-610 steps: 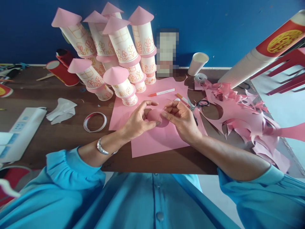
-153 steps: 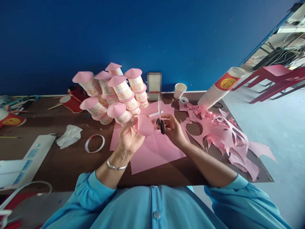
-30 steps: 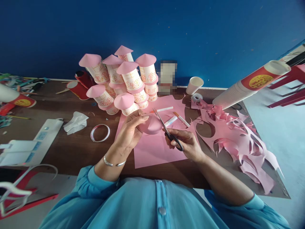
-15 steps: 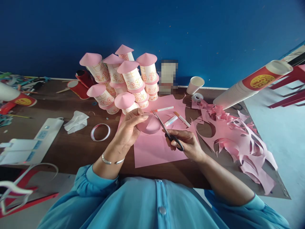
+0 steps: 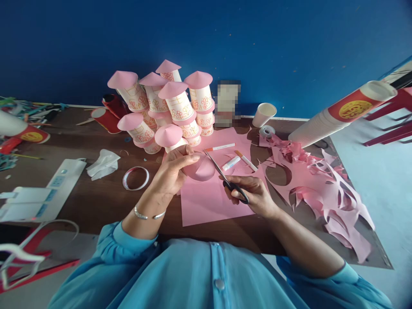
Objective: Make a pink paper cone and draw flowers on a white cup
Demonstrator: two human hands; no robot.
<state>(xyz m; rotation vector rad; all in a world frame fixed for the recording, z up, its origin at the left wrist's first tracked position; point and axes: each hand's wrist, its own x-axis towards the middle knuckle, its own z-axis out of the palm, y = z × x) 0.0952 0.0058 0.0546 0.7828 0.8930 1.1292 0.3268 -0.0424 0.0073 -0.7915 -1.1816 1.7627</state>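
Observation:
My left hand [image 5: 177,169] pinches a small pink paper disc [image 5: 200,171] by its left edge, thumb on top. A cut line or notch runs in from the disc's upper edge. In my right hand [image 5: 249,193] is a pair of scissors [image 5: 220,171] with black handles, its blades pointing up and left beside the disc's right edge. The blades look nearly closed. Below both hands lies a large pink paper sheet [image 5: 206,210], with a glue stick [image 5: 231,163] and two markers, one a red-tipped marker [image 5: 222,146], on it.
Paper-cup towers [image 5: 177,107] with pink cone roofs stand behind my left hand. Pink paper scraps [image 5: 315,184] and a leaning cup stack [image 5: 334,116] are on the right. A tape roll [image 5: 135,178], crumpled tissue [image 5: 103,165] and power strip [image 5: 59,189] lie left.
My left hand has shifted slightly left with the paper disc, drawing it a little away from the scissors. My right hand has barely moved.

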